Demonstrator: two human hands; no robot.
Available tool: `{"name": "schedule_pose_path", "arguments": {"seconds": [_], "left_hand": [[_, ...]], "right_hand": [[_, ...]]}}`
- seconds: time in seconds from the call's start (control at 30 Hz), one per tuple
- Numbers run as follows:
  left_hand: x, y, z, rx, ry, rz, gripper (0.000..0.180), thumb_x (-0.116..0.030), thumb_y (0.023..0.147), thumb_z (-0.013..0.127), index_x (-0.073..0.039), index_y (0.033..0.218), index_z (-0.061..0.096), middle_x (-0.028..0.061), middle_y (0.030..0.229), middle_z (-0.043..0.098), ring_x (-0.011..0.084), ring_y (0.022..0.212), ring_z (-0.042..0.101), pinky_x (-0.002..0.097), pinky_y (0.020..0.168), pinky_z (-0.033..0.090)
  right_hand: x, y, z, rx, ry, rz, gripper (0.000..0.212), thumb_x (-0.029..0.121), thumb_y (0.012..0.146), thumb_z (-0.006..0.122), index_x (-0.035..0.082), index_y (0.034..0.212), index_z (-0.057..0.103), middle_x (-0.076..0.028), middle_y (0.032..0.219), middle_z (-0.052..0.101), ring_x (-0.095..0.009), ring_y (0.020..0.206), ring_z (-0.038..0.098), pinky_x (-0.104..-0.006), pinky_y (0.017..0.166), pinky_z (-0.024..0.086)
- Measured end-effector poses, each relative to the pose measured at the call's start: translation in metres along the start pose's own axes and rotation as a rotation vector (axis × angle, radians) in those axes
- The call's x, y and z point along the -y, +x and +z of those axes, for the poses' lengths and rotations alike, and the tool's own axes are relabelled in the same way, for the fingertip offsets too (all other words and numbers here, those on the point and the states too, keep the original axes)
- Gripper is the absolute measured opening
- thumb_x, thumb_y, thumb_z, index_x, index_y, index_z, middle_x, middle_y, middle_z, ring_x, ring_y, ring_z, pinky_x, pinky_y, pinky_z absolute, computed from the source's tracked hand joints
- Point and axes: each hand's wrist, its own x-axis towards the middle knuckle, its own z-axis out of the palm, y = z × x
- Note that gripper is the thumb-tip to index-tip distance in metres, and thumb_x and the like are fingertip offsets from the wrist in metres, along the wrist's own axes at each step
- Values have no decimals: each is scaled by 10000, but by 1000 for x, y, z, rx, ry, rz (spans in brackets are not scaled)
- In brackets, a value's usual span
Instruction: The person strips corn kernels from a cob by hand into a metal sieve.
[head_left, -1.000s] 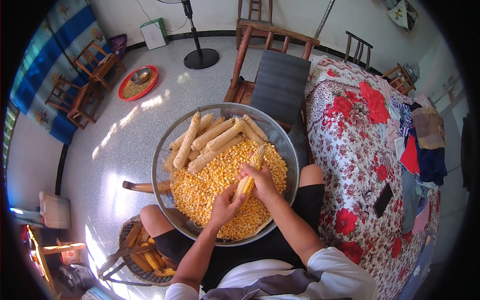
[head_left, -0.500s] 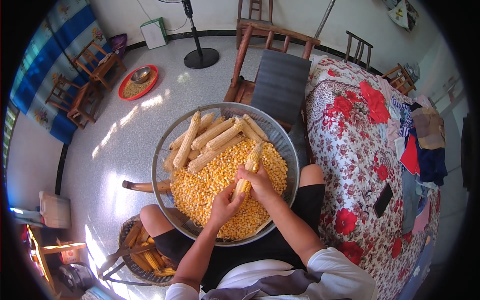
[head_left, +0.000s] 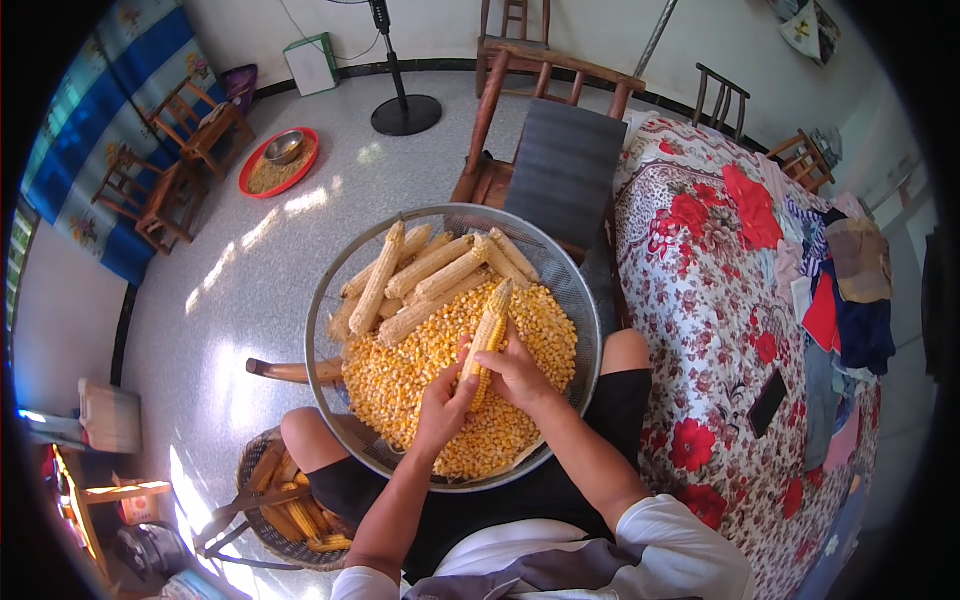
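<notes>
Both hands grip one partly shelled corn cob [head_left: 492,325], its tip pointing away from me, with yellow kernels still in rows along part of it. My left hand [head_left: 446,405] closes round the lower end. My right hand [head_left: 520,375] wraps the right side, thumb pressed on the kernels. Beneath them, a round metal mesh basket [head_left: 314,350] rests on my lap. Loose corn kernels [head_left: 400,385] cover its near and middle part. Several bare corn cobs [head_left: 440,268] are piled at its far left side.
A woven basket [head_left: 248,520] of unshelled corn stands left of my legs. A wooden chair [head_left: 490,120] with a grey cushion [head_left: 562,165] is ahead, a flowered bed [head_left: 690,330] at right. Farther off are a red tray [head_left: 300,178] with a metal bowl and a fan stand [head_left: 405,115].
The cob has turned a little more upright, its tip shifting left. My right thumb has moved down along it, and my left hand has shifted slightly.
</notes>
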Motion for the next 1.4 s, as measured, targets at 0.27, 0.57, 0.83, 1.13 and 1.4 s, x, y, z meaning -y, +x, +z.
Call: {"name": "schedule_pose_path", "arguments": {"seconds": [0.27,0.57,0.83,1.13,1.4], "left_hand": [[13,3,4,-22,228,259,462,-307,978,591,8,1313,551,8,739,571,73,550,537,242,513,453],[1,-1,2,-22,0,44,417,-318,989,578,10,1245,571,13,728,571,79,579,551,256,526,453],[6,-1,3,-17,248,145,441,-319,980,582,34,1244,556,59,744,600,125,646,593,294,601,474],[15,3,1,-129,254,183,385,-335,1008,519,38,995,613,64,664,560,163,598,537,330,553,418],[13,3,1,-172,343,239,482,-380,1038,433,47,872,584,139,629,544,209,540,512,382,545,414]], "right_hand": [[-10,6,-4,-142,60,32,635,91,886,649,102,1402,279,-117,1084,549,-195,966,596,-323,825,546],[-5,-1,3,-4,-50,-11,670,4,858,627,115,1404,254,-106,1118,521,-192,1023,585,-324,846,541],[-14,5,-1,-135,-50,-30,465,115,949,588,106,1338,333,-101,1059,554,-186,956,601,-338,813,541],[-17,-1,16,-160,-366,-202,365,162,1006,510,75,1313,335,-92,1026,583,-176,906,616,-319,791,532],[-27,-1,8,-178,-352,-223,371,125,1004,463,53,1335,311,-103,1058,572,-162,914,605,-310,792,528]]}}
